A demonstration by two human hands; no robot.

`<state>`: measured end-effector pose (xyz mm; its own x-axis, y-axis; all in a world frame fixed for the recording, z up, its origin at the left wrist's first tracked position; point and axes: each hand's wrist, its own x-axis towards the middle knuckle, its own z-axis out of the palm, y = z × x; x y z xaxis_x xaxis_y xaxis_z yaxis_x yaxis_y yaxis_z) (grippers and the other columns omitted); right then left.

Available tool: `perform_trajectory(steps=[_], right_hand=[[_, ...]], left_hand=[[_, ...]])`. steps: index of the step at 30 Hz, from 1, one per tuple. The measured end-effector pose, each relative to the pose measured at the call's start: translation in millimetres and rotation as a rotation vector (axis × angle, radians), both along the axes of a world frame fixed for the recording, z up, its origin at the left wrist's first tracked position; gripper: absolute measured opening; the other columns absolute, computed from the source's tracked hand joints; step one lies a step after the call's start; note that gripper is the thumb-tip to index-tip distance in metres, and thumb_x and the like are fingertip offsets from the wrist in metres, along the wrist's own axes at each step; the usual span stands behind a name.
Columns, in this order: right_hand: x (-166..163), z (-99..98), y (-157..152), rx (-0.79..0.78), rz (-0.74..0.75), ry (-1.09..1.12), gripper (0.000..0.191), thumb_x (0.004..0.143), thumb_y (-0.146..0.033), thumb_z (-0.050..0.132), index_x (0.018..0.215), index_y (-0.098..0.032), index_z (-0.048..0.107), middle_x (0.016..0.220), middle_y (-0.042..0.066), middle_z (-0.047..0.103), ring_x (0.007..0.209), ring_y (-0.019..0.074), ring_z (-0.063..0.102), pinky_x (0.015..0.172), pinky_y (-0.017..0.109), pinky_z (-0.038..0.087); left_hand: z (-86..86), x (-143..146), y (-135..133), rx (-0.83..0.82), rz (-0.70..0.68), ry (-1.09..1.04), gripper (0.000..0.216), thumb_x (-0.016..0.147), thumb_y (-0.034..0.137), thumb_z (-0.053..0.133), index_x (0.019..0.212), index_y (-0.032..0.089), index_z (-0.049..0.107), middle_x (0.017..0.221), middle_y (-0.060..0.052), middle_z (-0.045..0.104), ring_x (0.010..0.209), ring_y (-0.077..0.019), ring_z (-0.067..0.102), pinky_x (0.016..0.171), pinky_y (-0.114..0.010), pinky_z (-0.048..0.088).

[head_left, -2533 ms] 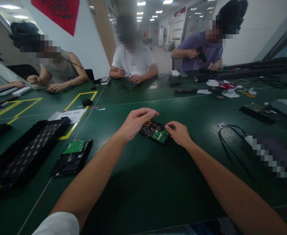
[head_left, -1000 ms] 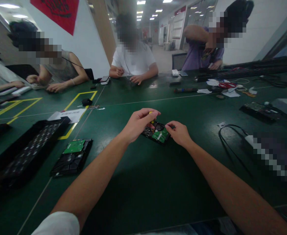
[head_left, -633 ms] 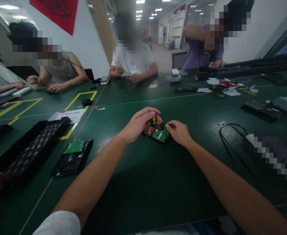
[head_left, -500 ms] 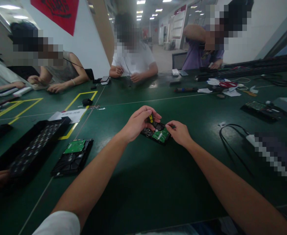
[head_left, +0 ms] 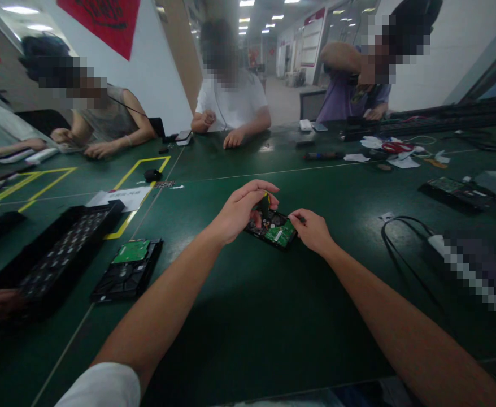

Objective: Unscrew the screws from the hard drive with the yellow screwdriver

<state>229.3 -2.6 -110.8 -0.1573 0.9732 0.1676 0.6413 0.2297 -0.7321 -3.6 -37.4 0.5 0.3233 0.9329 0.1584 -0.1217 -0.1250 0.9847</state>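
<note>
**Hands on a little drive**

Head view: I see my left hand (head_left: 239, 212) and my right hand (head_left: 311, 230) out in front of me, over the green table (head_left: 248, 328). Between them lies a hard drive (head_left: 277, 232). It is flat on the table, with its green board facing up. The fingers of my left hand are pinched shut around a small tool (head_left: 266, 199) with a yellow bit on it. The tool stands over the far left part of the drive. I cannot tell if its tip touches. The fingers of my right hand are closed on the right edge of the drive and hold it down.

I think the drive is hard and stiff, and a bit heavy for how little it looks. Its sides look smooth, so it could slide on the table if no hand holds it. The green board looks easy to hurt. I would take the drive by its side edges and not press on the board.

To my left on the table lies another drive (head_left: 127, 271), and just beside it a long black tray (head_left: 57, 254). A black cable (head_left: 400, 249) curls on my right. A person in a white shirt (head_left: 231, 102) sits across the table, well apart from my hands.
</note>
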Motion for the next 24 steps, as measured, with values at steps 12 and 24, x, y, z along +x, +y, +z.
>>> perform_trajectory(steps=[12,24], right_hand=[[-1.7,-4.5,3.1,-0.010,-0.076,0.033,0.025,0.095,-0.045,0.063,0.097,-0.023,0.075,0.088,0.004,0.075,0.073,0.0194,0.068,0.065,0.031,0.053],[0.3,-6.3,4.0,0.001,-0.056,0.025,0.025,0.096,-0.044,0.062,0.098,-0.023,0.075,0.092,0.005,0.075,0.077,0.0197,0.069,0.069,0.032,0.054]], left_hand=[[-1.5,4.2,-2.2,0.017,-0.038,-0.047,0.026,0.097,0.041,0.063,0.100,0.016,0.070,0.098,-0.009,0.069,0.092,-0.0188,0.066,0.062,-0.023,0.052],[-0.8,-2.4,0.2,0.116,0.025,0.171,0.035,0.095,0.049,0.065,0.110,0.020,0.078,0.097,-0.007,0.068,0.079,-0.0150,0.062,0.056,-0.022,0.048]])
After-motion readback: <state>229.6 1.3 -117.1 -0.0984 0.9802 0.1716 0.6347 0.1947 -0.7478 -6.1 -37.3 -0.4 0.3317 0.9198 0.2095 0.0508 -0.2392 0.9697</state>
